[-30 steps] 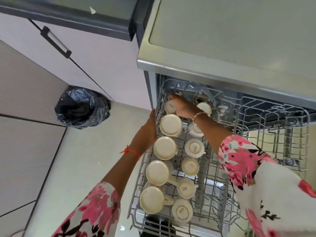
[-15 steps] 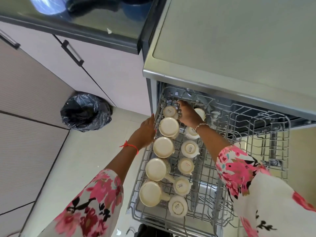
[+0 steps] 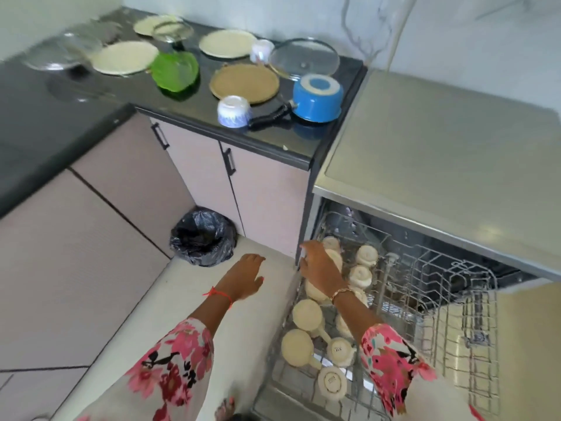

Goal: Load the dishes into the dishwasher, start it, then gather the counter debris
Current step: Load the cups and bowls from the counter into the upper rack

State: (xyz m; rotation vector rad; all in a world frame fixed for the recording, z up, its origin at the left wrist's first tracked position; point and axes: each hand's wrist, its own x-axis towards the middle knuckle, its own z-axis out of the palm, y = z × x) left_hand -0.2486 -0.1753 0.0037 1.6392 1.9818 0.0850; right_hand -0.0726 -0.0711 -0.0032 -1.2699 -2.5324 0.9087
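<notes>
Now both hands are off the cups [image 3: 305, 311], which sit upturned in the rack [image 3: 440, 287]. Left hand [image 3: 246, 278] has drifted clear, fingers apart, empty. Right hand [image 3: 321, 268] hovers over the rack's left edge, fingers loose, holding nothing. Plates [image 3: 124, 57] and blue pot [image 3: 317, 97] on the surface [image 3: 36, 126] likely load next.

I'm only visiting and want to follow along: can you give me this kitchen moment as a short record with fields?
Place: kitchen, dishwasher rack pulled out
In rack: pale cups upside down, in rows
Right hand: over the cups, fingers relaxed, holding nothing
Left hand: open, in the air above the floor
On counter: plates, green dish, blue saucepan, glass lid, small bowl upside down
Floor: bin lined with a black bag
</notes>
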